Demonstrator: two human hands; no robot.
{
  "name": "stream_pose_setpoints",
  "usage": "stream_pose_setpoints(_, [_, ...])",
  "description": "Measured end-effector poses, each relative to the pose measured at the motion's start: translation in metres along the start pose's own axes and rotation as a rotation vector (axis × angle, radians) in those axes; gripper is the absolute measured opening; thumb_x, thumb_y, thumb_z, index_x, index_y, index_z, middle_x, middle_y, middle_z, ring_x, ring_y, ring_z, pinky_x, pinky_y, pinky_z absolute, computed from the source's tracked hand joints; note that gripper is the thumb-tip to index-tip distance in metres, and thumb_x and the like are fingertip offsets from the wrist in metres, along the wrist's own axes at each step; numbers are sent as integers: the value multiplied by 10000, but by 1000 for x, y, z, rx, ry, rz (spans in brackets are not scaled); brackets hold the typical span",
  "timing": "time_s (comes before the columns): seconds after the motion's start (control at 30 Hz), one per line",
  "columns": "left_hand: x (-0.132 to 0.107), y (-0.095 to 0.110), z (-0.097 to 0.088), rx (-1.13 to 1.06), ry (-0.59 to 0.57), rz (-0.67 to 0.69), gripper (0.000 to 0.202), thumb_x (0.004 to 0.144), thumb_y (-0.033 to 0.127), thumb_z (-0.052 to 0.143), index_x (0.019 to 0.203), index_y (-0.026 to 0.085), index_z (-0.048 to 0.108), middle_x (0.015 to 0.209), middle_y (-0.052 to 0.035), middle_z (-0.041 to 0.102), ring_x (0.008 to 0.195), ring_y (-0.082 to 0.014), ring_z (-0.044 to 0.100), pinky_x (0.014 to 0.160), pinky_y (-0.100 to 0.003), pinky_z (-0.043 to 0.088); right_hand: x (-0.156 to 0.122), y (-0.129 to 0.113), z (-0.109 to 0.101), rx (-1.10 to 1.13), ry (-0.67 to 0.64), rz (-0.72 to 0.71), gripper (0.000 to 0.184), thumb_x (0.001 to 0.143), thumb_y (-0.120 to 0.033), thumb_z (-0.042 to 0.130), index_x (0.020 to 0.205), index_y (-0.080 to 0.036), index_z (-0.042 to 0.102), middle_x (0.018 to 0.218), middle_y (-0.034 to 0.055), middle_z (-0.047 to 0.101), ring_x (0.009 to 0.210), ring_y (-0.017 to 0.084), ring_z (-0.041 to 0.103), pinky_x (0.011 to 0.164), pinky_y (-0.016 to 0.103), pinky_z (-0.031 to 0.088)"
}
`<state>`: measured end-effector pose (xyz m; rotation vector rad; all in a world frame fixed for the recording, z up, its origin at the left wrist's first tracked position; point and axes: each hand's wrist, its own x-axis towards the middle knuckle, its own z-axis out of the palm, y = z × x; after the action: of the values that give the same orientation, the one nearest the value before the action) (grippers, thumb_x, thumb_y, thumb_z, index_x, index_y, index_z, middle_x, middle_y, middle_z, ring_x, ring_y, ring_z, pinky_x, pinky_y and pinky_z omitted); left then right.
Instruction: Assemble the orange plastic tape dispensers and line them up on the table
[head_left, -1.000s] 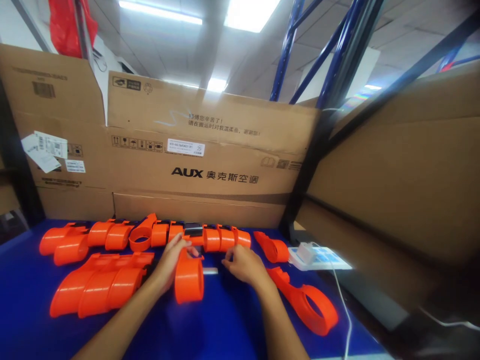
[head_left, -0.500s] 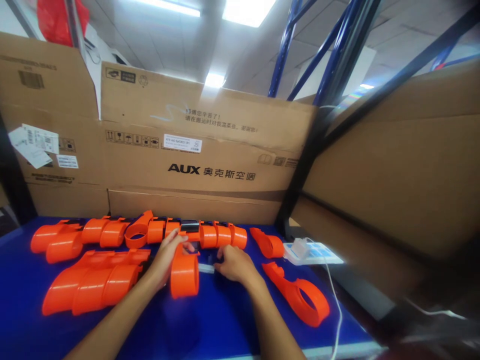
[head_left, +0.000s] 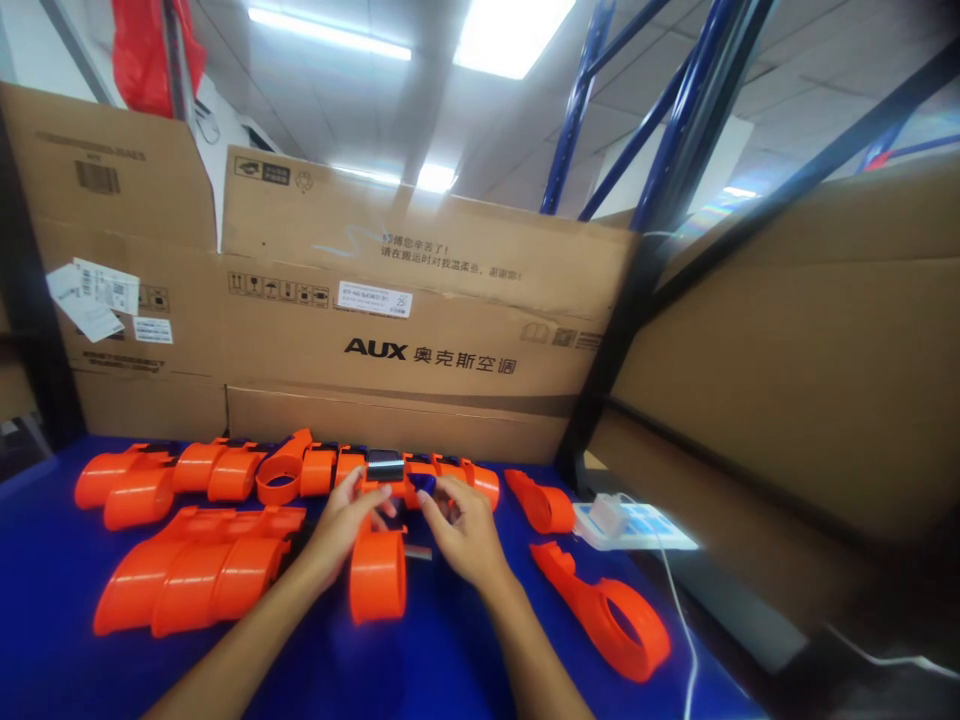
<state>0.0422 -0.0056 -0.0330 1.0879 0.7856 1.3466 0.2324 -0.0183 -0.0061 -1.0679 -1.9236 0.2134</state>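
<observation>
My left hand (head_left: 346, 522) is closed around the upper part of an orange tape dispenser (head_left: 379, 578), its round ring hanging down toward the blue table. A dark toothed strip (head_left: 385, 470) shows at the top beside my left fingertips; I cannot tell whether it belongs to the held dispenser or to one behind. Between the thumb and fingers of my right hand (head_left: 463, 525) is a small dark blue piece (head_left: 423, 482), close to the dispenser's right side. A short grey strip (head_left: 418, 552) lies just below, between the hands.
Several orange dispensers (head_left: 281, 472) stand in a row at the back. A nested group (head_left: 187, 570) lies left, and two single ones (head_left: 607, 610) lie right, near a white power strip (head_left: 637, 525) with a cable. A cardboard wall (head_left: 300, 340) closes off the back.
My right hand has come up from the table by the grey strip, now with the dark blue piece at its fingertips near the dispenser. My left hand keeps its hold; the view has shifted slightly.
</observation>
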Motion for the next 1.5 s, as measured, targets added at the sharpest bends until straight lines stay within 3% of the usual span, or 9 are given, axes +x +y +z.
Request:
stream_pose_setpoints(0.1, [1, -2, 0, 33, -22, 28, 455, 757, 419, 748, 1098, 171, 576, 714, -19, 685, 509, -125, 607, 507, -226, 472, -2, -5, 5, 6, 27, -59, 234, 961, -331, 523, 834, -204, 673, 767, 47, 643, 692, 188, 576, 639, 289, 435])
stream_pose_setpoints(0.23, [1, -3, 2, 24, -36, 33, 454, 758, 421, 750, 1091, 176, 565, 711, -18, 682, 522, -127, 608, 498, -220, 470, -3, -8, 6, 87, 35, -104, 251, 970, -273, 503, 1140, -232, 684, 995, 81, 712, 883, 220, 657, 778, 333, 512])
stream_pose_setpoints(0.33, [0, -2, 2, 26, -35, 39, 445, 769, 424, 741, 1085, 175, 554, 708, -16, 679, 526, -127, 607, 509, -225, 479, -3, -7, 8, 112, 55, -116, 304, 975, -255, 476, 1216, -235, 660, 1053, 87, 721, 949, 228, 672, 834, 356, 530])
stream_pose_setpoints(0.5, [-2, -1, 5, 50, -52, 47, 432, 788, 423, 720, 1096, 173, 546, 724, -14, 674, 518, -123, 605, 503, -225, 481, -7, -4, 16, 107, 165, -18, 231, 938, -283, 537, 1128, -214, 649, 915, 56, 732, 609, 160, 638, 584, 282, 518])
stream_pose_setpoints(0.6, [-3, 0, 7, 65, -61, 71, 389, 785, 406, 718, 1052, 178, 550, 712, -5, 661, 537, -128, 613, 510, -223, 491, -8, -5, 20, 122, 134, 12, 114, 921, -293, 561, 981, -208, 605, 792, 17, 685, 511, 123, 577, 489, 238, 458])
stream_pose_setpoints(0.8, [-3, 0, 9, 70, -71, 116, 350, 778, 396, 717, 1006, 184, 558, 697, 6, 637, 557, -133, 618, 514, -223, 501, -8, -3, 19, 94, 78, -7, 111, 927, -295, 542, 857, -209, 533, 776, 1, 613, 505, 99, 522, 484, 220, 419])
stream_pose_setpoints(0.97, [-5, 3, 10, 55, -77, 117, 397, 751, 423, 738, 1023, 189, 569, 747, -1, 642, 553, -131, 617, 513, -236, 511, -8, -2, 17, 44, 24, -57, 144, 934, -273, 519, 805, -211, 500, 783, 15, 590, 632, 134, 546, 557, 233, 424])
stream_pose_setpoints(1.13, [-5, 2, 10, 60, -75, 111, 415, 746, 433, 746, 1031, 181, 579, 679, 5, 627, 571, -146, 623, 534, -244, 521, -7, -5, 12, 5, -19, -86, 166, 950, -271, 497, 793, -217, 485, 757, 11, 566, 659, 150, 521, 581, 253, 398])
stream_pose_setpoints(1.5, [-7, 5, 12, 84, -97, 114, 439, 740, 432, 757, 1061, 177, 601, 744, -18, 664, 560, -134, 610, 530, -242, 516, -5, -11, 5, 20, -94, -109, 182, 978, -291, 462, 814, -217, 484, 807, 19, 545, 736, 167, 512, 653, 269, 403])
